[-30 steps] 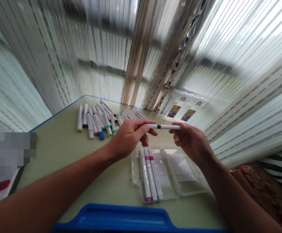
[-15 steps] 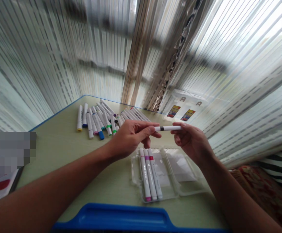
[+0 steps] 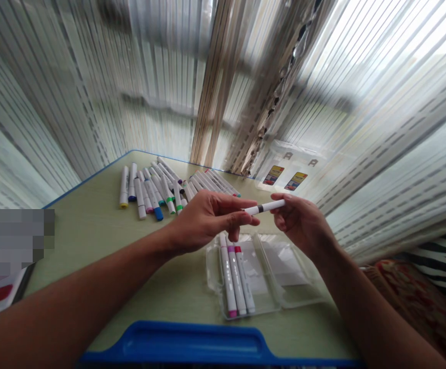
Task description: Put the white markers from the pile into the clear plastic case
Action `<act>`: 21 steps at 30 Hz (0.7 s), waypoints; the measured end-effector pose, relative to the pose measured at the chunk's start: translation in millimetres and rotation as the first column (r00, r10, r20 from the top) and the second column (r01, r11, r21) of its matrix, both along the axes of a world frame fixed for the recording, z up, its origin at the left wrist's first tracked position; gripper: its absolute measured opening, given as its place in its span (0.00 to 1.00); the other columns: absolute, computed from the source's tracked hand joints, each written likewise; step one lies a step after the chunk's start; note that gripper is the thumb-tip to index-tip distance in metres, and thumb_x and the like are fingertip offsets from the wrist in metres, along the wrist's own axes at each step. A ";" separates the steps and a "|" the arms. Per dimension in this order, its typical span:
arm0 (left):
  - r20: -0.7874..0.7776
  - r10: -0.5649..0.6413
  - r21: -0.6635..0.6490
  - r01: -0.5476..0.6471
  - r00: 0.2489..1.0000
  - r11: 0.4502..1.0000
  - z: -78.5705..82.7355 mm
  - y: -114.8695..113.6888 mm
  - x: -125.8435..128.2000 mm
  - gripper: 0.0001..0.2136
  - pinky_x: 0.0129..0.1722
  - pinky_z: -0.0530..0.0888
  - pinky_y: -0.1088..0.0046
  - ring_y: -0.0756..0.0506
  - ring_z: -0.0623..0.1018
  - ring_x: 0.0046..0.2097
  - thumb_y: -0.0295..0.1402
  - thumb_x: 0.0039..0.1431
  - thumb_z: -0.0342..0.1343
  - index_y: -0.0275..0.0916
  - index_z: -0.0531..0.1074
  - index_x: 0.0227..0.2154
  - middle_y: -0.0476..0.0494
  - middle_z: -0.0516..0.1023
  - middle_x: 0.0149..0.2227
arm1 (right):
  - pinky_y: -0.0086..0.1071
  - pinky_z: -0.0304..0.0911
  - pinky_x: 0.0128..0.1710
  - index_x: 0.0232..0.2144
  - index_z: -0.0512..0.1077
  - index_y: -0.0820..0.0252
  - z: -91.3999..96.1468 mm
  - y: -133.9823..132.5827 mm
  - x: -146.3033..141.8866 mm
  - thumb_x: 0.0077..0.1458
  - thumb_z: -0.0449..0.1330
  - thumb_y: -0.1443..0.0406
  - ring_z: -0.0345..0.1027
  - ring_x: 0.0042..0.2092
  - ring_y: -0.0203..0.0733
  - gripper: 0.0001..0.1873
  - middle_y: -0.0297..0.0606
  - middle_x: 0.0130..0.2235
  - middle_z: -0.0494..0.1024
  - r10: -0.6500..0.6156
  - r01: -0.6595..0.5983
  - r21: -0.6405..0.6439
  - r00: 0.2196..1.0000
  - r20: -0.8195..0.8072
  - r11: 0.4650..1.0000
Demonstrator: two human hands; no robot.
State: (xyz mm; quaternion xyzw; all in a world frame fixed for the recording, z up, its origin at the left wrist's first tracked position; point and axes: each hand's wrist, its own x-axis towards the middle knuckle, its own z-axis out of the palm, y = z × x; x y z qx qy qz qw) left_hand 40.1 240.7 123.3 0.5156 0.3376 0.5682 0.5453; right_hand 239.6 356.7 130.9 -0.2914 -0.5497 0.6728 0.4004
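Observation:
A white marker (image 3: pixel 272 205) with a dark band is held above the table between my two hands. My right hand (image 3: pixel 303 223) pinches its right end between thumb and fingers. At the other end, the thumb and fingers of my left hand (image 3: pixel 207 220) close around the tip, which they partly hide. Below the hands lies an open clear plastic case (image 3: pixel 259 279). Three white markers stand side by side along its left part: a pink-banded marker (image 3: pixel 228 279), a purple-banded marker (image 3: pixel 237 282) and a red-banded marker (image 3: pixel 246 282).
Several loose markers (image 3: pixel 154 197) with coloured caps lie at the back left of the pale green table (image 3: pixel 154 292). Another clear case (image 3: pixel 284 161) with two labels leans at the back by the curtain (image 3: pixel 161 77). A blue tray (image 3: pixel 192 341) lines the near edge.
The marker has tilted, its left end now lower than its right. My left hand's thumb has shifted down a little at that end.

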 end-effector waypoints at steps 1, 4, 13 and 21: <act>-0.002 -0.011 0.000 0.011 1.000 1.000 -0.9 -0.1 -0.1 0.16 0.29 0.74 0.77 0.54 0.76 0.25 0.27 0.55 0.63 0.34 0.77 0.48 0.35 0.83 0.39 | 0.26 0.59 0.15 0.31 0.80 0.62 -0.6 0.1 0.0 0.49 0.63 0.62 0.64 0.17 0.33 0.09 0.38 0.22 0.79 0.004 -0.004 -0.003 1.000 0.004 1.000; -0.008 -0.025 -0.004 0.025 1.000 1.000 -2.4 -0.5 0.1 0.17 0.30 0.74 0.77 0.54 0.76 0.25 0.27 0.53 0.65 0.34 0.77 0.48 0.35 0.84 0.38 | 0.26 0.59 0.15 0.31 0.80 0.63 -2.2 0.3 0.0 0.50 0.63 0.62 0.64 0.17 0.34 0.09 0.39 0.23 0.79 0.011 -0.011 -0.002 1.000 0.012 1.000; -0.126 0.225 -0.002 -0.227 0.966 0.974 2.6 2.5 -0.1 0.13 0.24 0.72 0.79 0.54 0.73 0.23 0.30 0.58 0.60 0.27 0.78 0.43 0.35 0.83 0.35 | 0.26 0.60 0.15 0.31 0.79 0.64 -2.8 -1.3 0.3 0.50 0.64 0.62 0.66 0.18 0.34 0.10 0.41 0.24 0.81 -0.016 0.016 0.067 1.000 -0.003 0.998; -0.201 0.248 0.017 -0.250 0.948 0.968 0.1 5.1 -0.2 0.13 0.25 0.72 0.79 0.55 0.73 0.23 0.30 0.57 0.61 0.27 0.77 0.43 0.37 0.82 0.34 | 0.25 0.61 0.16 0.31 0.79 0.65 -3.7 -2.4 0.8 0.51 0.64 0.62 0.68 0.19 0.34 0.10 0.42 0.25 0.81 -0.013 0.013 0.102 1.000 -0.008 0.995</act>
